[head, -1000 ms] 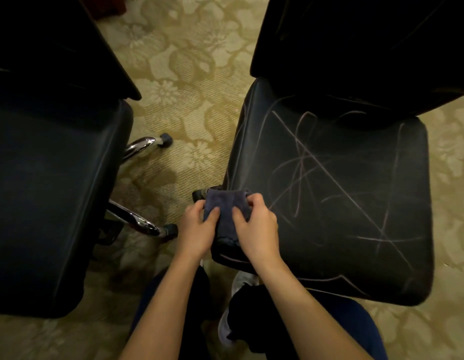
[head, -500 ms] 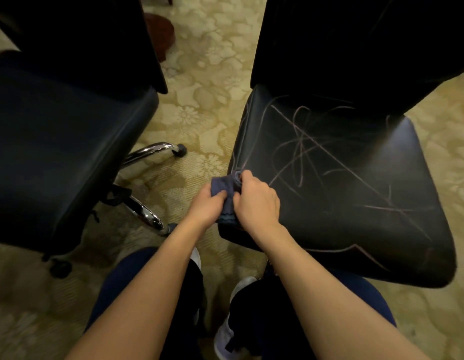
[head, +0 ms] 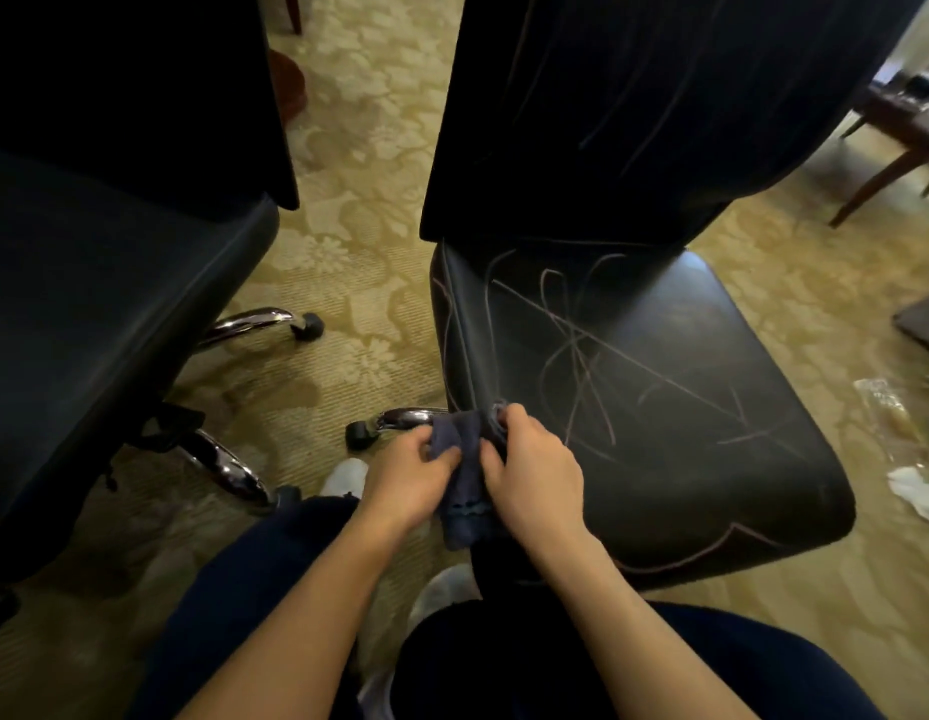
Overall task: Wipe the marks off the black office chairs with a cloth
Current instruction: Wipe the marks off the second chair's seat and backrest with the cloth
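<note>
Both forearms reach forward and meet at the front left corner of the marked chair point(head: 659, 407). The left hand point(head: 410, 480) and right hand point(head: 535, 475) each grasp the dark cloth point(head: 465, 459), fingers curled into its folds, the cloth hanging over the seat's edge. Pale scribbles cross the seat and backrest. A strip of patterned carpet point(head: 358, 252) separates it from the second chair point(head: 98, 304) at left.

Two black chairs point(head: 633, 387) point(head: 88, 314), one cloth point(head: 465, 475), two hands point(head: 415, 475) point(head: 535, 475).
</note>
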Motion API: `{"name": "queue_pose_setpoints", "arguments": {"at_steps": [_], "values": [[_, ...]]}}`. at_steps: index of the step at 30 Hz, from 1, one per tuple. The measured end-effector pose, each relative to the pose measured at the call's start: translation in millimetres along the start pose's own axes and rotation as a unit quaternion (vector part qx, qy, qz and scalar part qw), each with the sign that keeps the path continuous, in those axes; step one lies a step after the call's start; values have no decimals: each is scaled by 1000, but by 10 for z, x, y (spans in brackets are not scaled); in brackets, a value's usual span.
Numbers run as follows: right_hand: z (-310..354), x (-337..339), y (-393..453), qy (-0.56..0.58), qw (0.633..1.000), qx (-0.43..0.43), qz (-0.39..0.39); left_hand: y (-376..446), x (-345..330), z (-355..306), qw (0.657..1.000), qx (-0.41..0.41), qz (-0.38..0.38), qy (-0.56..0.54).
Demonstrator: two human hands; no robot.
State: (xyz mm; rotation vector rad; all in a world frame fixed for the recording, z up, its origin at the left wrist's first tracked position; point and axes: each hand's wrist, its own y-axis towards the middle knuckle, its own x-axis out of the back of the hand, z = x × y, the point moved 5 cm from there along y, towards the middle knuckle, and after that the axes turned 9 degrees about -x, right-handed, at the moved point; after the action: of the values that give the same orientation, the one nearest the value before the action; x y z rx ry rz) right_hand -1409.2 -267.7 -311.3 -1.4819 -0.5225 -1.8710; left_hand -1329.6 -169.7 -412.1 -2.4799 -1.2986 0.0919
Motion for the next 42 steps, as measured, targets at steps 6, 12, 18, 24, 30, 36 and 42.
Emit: {"name": "queue_pose_setpoints", "arguments": {"at_steps": [6,12,18,24,30,36,42], "values": [[179,-8,335,21,999,29,-3,288,13,-166,993,13,-93,-70],[448,-3,891,-3,997,71,-8,732,98,-285,976,7,-164,-144],[814,-58,1464,-41,991,128,-25,1212,235,-252,953,32,-195,-229],[1151,-304,1892,-83,981,173,-22,1686,350,-264,931,22,-252,-265],[1269,-406,2092,-124,968,207,-68,1862,276,-259,938,-13,-257,-234],[1201,-394,2059,-196,958,198,-69,1815,357,-317,961,11,-214,-175],[747,-305,1464,-174,965,191,-41,1370,320,-295,980,16,-183,-80]]}}
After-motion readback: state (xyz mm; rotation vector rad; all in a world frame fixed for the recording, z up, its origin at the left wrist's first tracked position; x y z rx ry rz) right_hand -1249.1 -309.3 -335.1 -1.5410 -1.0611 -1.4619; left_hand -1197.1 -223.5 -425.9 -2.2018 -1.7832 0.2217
